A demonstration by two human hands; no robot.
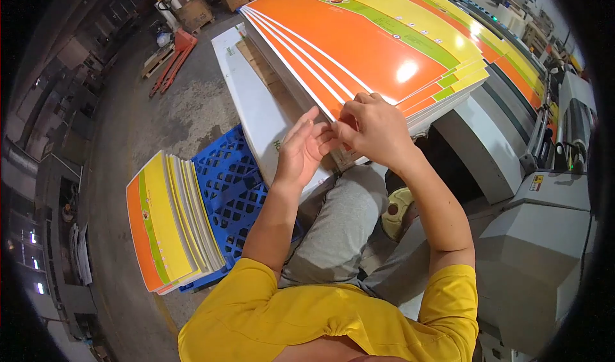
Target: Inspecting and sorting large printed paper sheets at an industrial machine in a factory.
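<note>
Head view: I see the right hand [378,130] with bent fingers at the near edge of a big stack of shiny orange, yellow and green sheets [346,42], right in front of the person. I can't tell if they pinch a sheet. The left hand [300,152] is just beside it, its fingers a bit apart and curved. A smaller stack [163,221] sits on a blue pallet [232,179] to the left
</note>
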